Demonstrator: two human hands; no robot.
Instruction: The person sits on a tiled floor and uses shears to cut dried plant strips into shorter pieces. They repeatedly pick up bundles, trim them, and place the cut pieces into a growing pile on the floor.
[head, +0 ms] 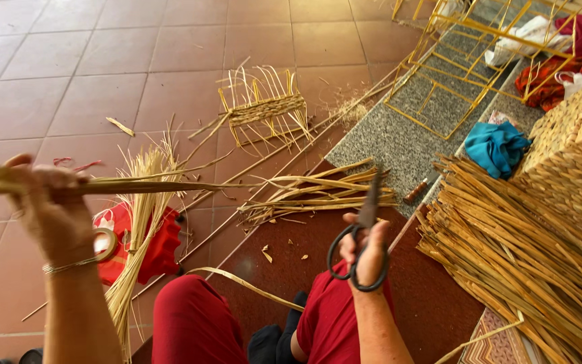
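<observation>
Reed strips point(136, 187): long flat bundle, held approx. horizontal, running from the frame's left edge toward the centre. Left hand point(52, 205) closed around the bundle, fingers wrapped over the top; thin bracelet at the wrist. Right hand point(366, 253) closed through the handles of black scissors point(362, 232); blades together, pointing up and away from the person, tip well apart from the strip ends.

Refs below are relative to the scissors:
- Just beyond the blade tip: loose pile of cut strips point(318, 192) on the floor.
- Further beyond, upper left: part-woven basket frame point(264, 108), uprights standing free.
- Right: large stack of dried reed point(513, 249), with woven baskets point(574, 148) behind it.
- Upper right: blue cloth point(496, 147) and yellow wire frame point(466, 54) on a grey stone ledge.
- Left, under the held strips: red plastic item point(153, 246), with tape roll point(106, 243) beside it.
- Below: person's legs, red trousers point(193, 323).
</observation>
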